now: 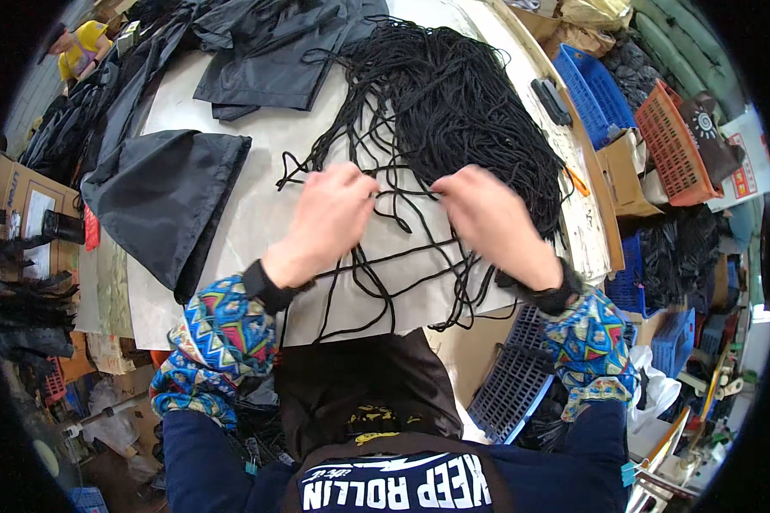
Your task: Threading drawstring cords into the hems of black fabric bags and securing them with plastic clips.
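Observation:
A big tangled heap of black cords lies on the pale table, with loose strands trailing toward the near edge. My left hand pinches black cord strands in front of the heap. My right hand grips strands of the same cords close beside it. A few cords run between and under both hands and hang over the table edge. A black drawstring bag lies flat to the left of my left hand.
More black fabric is piled at the table's far end. Blue crates and an orange crate stand to the right, with a cardboard box. A person in yellow is at far left.

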Demonstrator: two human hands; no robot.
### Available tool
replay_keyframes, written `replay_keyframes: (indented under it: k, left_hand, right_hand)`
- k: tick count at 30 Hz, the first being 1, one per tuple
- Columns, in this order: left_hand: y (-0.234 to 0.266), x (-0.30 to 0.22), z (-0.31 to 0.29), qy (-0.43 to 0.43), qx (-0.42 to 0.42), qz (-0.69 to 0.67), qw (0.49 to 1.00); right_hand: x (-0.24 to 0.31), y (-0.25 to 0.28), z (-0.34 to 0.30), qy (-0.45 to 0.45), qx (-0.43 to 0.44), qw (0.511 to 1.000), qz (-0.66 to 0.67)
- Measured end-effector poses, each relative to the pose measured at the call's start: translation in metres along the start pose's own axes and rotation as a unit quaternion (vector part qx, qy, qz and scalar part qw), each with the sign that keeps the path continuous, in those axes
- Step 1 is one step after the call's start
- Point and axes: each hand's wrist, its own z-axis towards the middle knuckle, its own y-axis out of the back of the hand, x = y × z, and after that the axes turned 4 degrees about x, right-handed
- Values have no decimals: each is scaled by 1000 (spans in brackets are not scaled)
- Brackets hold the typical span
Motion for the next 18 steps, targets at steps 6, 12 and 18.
replay_keyframes:
  k: [6,12,18]
  left_hand:
    - [-4,-23,-7,189,45,-244,950]
    - [-17,-35,-16,393,30,-741,543]
    - [11,-42,-42,231,224,-632,705]
  right_hand:
    - [22,-46,3,-57,81,994,40]
    - [43,-25,-2,-218,105,905,350]
    - [21,-18,-16,-311,-53,910,268]
